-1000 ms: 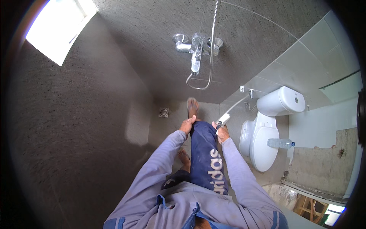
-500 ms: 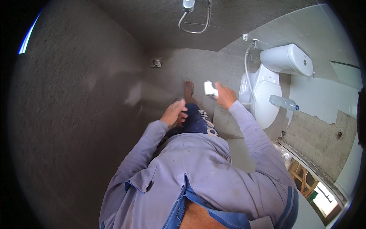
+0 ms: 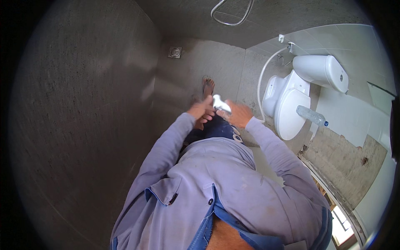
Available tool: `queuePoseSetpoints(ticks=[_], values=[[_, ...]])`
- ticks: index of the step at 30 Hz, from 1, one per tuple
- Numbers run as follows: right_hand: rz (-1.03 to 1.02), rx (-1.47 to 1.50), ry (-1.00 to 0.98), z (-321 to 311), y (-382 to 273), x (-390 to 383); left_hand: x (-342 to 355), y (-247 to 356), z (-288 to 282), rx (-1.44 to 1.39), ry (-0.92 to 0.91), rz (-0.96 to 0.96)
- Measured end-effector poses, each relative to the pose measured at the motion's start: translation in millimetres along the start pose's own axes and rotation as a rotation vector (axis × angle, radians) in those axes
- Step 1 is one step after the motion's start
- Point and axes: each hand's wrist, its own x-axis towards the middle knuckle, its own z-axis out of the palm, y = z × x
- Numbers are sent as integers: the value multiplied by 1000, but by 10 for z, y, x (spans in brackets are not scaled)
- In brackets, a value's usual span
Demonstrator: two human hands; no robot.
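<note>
A white bidet sprayer (image 3: 221, 104) is in my right hand (image 3: 239, 113), with the fingers closed round its handle. Its pale hose (image 3: 260, 85) runs in a curve from there to the wall valve (image 3: 290, 47). My left hand (image 3: 201, 111) is close beside the sprayer's head, its fingers apart and a little blurred. Whether the left fingertips touch the sprayer I cannot tell. Both hands are over my dark blue shorts (image 3: 214, 130), with a bare foot (image 3: 208, 86) beyond them.
To the right stands a white toilet (image 3: 291, 112) with its lid down. A clear plastic bottle (image 3: 311, 115) lies across the lid's edge. A square floor drain (image 3: 175, 52) is at the far left, and a grey wall (image 3: 83, 125) rises on the left. A looped shower hose (image 3: 231, 23) hangs at the top.
My right hand has brought the sprayer left and turned it, with the hose following. My left hand has moved right and up to meet it. The whole view has shifted slightly.
</note>
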Motion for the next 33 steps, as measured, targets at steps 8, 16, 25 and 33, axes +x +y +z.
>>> queuePoseSetpoints(ticks=[8, 16, 25, 33], values=[[64, 562, -35, 176, 986, 326, -2439, -14, -1013, 511, 1456, 1027], [215, 1053, -18, 188, 928, 255, -4063, -466, -1381, 1073, 2713, 1059], [219, 987, 112, 110, 763, 59, -4291, -971, -1963, 1255, 2855, 899], [207, 1038, 56, 131, 639, -96, -4312, -1024, -2203, 1509, 2831, 979]])
